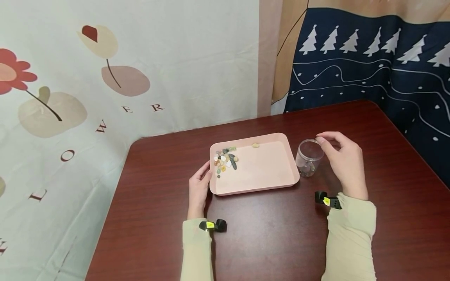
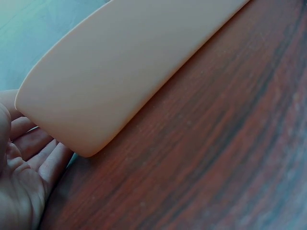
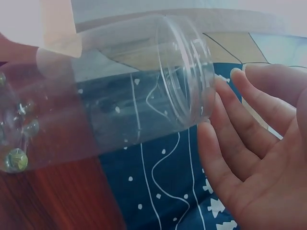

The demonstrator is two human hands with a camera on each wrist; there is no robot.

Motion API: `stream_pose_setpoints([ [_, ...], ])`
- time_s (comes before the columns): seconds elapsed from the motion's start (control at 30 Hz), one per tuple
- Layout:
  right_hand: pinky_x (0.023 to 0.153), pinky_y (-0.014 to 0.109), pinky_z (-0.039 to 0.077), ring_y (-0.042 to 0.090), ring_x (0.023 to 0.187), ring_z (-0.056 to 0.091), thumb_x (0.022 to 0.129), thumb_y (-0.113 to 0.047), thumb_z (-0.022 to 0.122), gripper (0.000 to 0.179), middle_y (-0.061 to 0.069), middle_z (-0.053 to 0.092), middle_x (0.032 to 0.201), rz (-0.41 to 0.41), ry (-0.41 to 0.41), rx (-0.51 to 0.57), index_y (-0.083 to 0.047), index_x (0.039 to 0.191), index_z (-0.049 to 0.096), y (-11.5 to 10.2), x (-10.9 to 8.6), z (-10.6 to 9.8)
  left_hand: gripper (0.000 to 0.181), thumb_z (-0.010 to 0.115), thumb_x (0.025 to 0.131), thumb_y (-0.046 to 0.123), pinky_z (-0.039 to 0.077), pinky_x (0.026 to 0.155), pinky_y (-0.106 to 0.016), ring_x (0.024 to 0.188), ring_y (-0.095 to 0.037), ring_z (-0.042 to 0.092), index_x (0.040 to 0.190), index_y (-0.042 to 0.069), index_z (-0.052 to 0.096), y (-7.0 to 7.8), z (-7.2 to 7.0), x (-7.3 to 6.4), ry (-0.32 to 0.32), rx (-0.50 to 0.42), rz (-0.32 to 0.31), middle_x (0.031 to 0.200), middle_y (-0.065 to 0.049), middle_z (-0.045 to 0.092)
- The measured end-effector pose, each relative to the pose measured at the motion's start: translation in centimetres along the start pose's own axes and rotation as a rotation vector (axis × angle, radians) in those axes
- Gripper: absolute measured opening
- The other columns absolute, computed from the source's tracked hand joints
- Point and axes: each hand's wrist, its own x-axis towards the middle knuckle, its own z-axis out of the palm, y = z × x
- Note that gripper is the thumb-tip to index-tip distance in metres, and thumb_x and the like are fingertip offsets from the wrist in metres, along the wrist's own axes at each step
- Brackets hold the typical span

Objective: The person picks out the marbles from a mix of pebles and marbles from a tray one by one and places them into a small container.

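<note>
A shallow pink tray (image 1: 261,168) lies on the table with small coloured stones (image 1: 225,158) clustered at its left end. One yellowish stone (image 1: 255,145) sits apart by the far rim. My left hand (image 1: 199,191) holds the tray's left side, thumb at the rim and fingers (image 2: 50,158) against the outer wall. Just right of the tray stands a clear jar (image 1: 309,156), lidless, with several stones (image 3: 17,160) at its bottom. My right hand (image 1: 346,162) is at the jar's mouth, thumb and index fingertips close together; I cannot tell whether something small is between them.
The dark red wooden table (image 1: 267,234) extends around the tray and jar. A pale curtain (image 1: 197,70) with flowers and letters hangs behind on the left. A navy cloth (image 1: 351,82) with white trees hangs behind on the right.
</note>
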Motion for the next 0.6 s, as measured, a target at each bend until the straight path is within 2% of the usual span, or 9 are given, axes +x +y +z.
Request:
stream_pose_setpoints([
  [0.17, 0.068, 0.019, 0.042, 0.007, 0.088, 0.054, 0.086, -0.043, 0.053, 0.032, -0.001, 0.063, 0.101, -0.018, 0.004, 0.009, -0.023, 0.108, 0.064, -0.3, 0.0, 0.3, 0.032, 0.058, 0.086, 0.015, 0.047, 0.082, -0.025, 0.104, -0.014, 0.055, 0.119, 0.017, 0.059, 0.1, 0.0, -0.1, 0.001, 0.005, 0.005, 0.118, -0.002, 0.057],
  [0.37, 0.066, 0.019, 0.043, 0.007, 0.086, 0.055, 0.086, -0.043, 0.053, 0.032, -0.001, 0.063, 0.100, -0.043, -0.021, 0.005, -0.023, 0.108, 0.064, -0.8, -0.2, 1.0, 0.032, 0.058, 0.086, 0.015, 0.047, 0.082, -0.025, 0.105, -0.012, 0.055, 0.118, 0.018, 0.060, 0.1, 0.0, -0.2, 0.013, 0.011, -0.016, 0.118, -0.001, 0.057],
  [0.6, 0.066, 0.020, 0.045, 0.008, 0.087, 0.054, 0.085, -0.046, 0.052, 0.032, -0.004, 0.063, 0.098, -0.077, -0.052, 0.003, -0.024, 0.106, 0.064, -1.9, -0.2, 1.8, 0.033, 0.058, 0.087, 0.016, 0.047, 0.082, -0.025, 0.105, -0.013, 0.055, 0.120, 0.018, 0.059, 0.0, -0.1, 0.0, 0.003, 0.014, -0.011, 0.119, -0.002, 0.057],
])
